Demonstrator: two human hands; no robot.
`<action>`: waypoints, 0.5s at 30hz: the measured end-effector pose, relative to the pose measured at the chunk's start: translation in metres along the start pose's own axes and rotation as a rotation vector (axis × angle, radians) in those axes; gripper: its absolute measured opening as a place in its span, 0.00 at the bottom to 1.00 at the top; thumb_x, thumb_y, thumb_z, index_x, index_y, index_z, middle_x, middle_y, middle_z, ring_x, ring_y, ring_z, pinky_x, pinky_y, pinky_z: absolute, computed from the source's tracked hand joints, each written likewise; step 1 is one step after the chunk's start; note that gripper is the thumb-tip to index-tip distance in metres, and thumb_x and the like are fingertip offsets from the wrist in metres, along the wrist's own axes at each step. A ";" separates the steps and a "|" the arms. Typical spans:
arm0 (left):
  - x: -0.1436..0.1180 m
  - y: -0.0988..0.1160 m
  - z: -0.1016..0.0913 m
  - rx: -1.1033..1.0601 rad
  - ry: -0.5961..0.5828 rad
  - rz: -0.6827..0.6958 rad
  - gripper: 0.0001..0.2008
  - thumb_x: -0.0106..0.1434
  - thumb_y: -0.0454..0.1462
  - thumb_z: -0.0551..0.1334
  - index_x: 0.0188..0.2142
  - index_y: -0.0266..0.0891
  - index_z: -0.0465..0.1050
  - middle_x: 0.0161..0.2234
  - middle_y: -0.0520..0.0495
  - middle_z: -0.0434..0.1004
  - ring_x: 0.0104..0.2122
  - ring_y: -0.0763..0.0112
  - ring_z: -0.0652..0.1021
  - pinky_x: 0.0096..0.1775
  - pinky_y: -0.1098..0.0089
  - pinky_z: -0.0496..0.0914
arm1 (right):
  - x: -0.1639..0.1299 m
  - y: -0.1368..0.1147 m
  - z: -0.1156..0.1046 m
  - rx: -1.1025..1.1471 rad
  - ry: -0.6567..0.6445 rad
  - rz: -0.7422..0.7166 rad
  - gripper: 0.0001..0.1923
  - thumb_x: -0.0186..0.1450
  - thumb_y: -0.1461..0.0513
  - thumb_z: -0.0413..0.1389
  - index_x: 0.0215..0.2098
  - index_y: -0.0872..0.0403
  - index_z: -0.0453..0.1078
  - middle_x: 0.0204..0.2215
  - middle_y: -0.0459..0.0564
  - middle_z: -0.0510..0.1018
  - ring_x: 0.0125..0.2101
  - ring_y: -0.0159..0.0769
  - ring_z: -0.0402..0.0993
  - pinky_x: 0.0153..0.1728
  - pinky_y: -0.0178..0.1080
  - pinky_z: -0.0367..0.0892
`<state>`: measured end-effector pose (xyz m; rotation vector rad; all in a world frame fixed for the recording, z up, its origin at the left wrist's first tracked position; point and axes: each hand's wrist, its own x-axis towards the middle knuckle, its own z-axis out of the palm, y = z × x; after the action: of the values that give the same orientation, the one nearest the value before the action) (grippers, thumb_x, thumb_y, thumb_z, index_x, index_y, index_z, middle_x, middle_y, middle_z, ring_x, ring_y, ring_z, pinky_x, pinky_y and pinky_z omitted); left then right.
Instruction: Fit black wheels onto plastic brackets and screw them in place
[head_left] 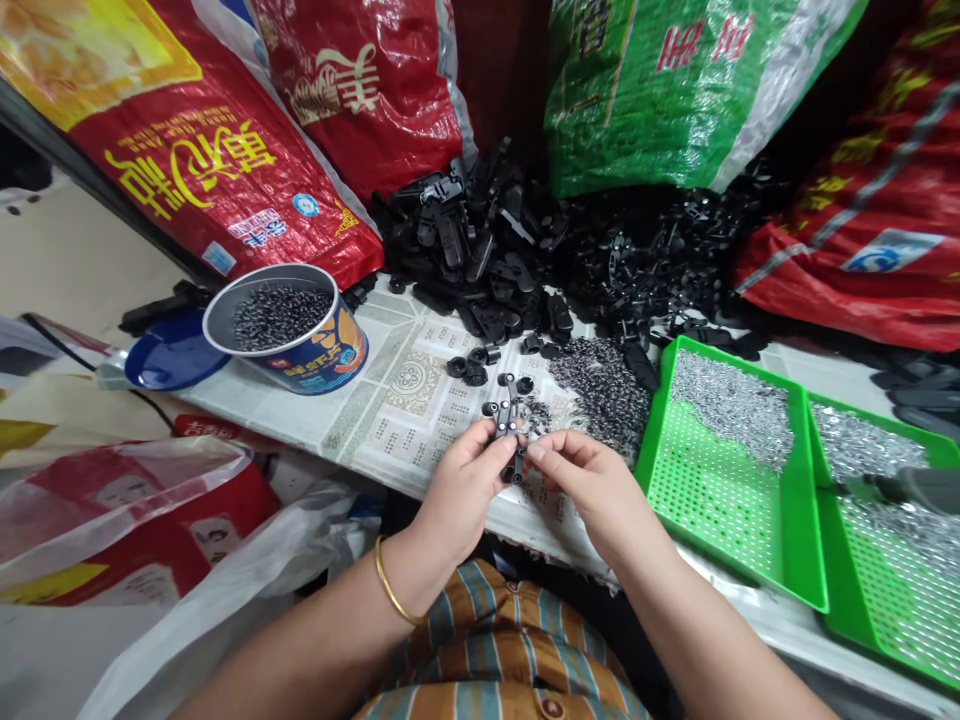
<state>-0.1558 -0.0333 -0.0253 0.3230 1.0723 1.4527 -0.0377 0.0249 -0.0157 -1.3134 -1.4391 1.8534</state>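
Both hands pinch one small black plastic clip (pixel 509 440): left grip (pixel 469 480) and right grip (pixel 577 475) clamped on it, loose rivets (pixel 600 390) just beyond.

black plastic clip (pixel 508 432), upright (fingertip-held)

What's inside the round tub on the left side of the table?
The round tub is filled with small dark metal pieces, heaped close to the rim. Their exact shape is too small to tell, and the heap hides the tub's bottom and anything beneath it.
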 end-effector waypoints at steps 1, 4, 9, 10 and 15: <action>0.000 0.000 -0.001 0.015 -0.002 0.007 0.06 0.59 0.35 0.59 0.36 0.37 0.70 0.33 0.50 0.71 0.34 0.73 0.70 0.37 0.72 0.65 | 0.000 0.000 0.000 -0.004 0.000 0.013 0.14 0.53 0.52 0.60 0.25 0.56 0.69 0.17 0.42 0.67 0.18 0.25 0.56 0.20 0.31 0.52; 0.001 -0.002 -0.003 0.057 0.012 0.026 0.05 0.58 0.36 0.60 0.35 0.38 0.70 0.32 0.51 0.70 0.34 0.74 0.69 0.37 0.72 0.64 | 0.001 0.001 0.001 -0.007 0.007 0.049 0.15 0.52 0.51 0.60 0.25 0.56 0.68 0.15 0.41 0.63 0.17 0.25 0.54 0.18 0.31 0.50; 0.001 -0.003 -0.006 0.083 0.059 0.018 0.08 0.57 0.37 0.62 0.37 0.37 0.71 0.34 0.50 0.71 0.36 0.73 0.69 0.38 0.71 0.64 | 0.003 0.000 0.002 0.004 0.028 0.058 0.16 0.51 0.52 0.61 0.24 0.56 0.67 0.15 0.41 0.63 0.17 0.25 0.54 0.18 0.31 0.50; 0.000 -0.002 -0.006 0.080 0.066 0.005 0.09 0.57 0.37 0.62 0.37 0.37 0.72 0.35 0.49 0.72 0.36 0.73 0.69 0.38 0.71 0.64 | 0.004 0.000 0.003 0.010 0.028 0.059 0.16 0.51 0.52 0.61 0.24 0.56 0.67 0.15 0.41 0.63 0.17 0.25 0.54 0.18 0.31 0.50; -0.003 0.001 -0.003 0.034 0.059 -0.037 0.09 0.55 0.36 0.63 0.37 0.36 0.72 0.34 0.49 0.72 0.33 0.75 0.69 0.34 0.73 0.65 | 0.005 0.003 0.003 -0.008 0.033 0.017 0.16 0.51 0.51 0.60 0.24 0.56 0.67 0.14 0.40 0.64 0.16 0.25 0.54 0.18 0.31 0.50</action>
<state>-0.1576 -0.0369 -0.0252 0.2843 1.1464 1.4193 -0.0415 0.0264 -0.0203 -1.3581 -1.4237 1.8297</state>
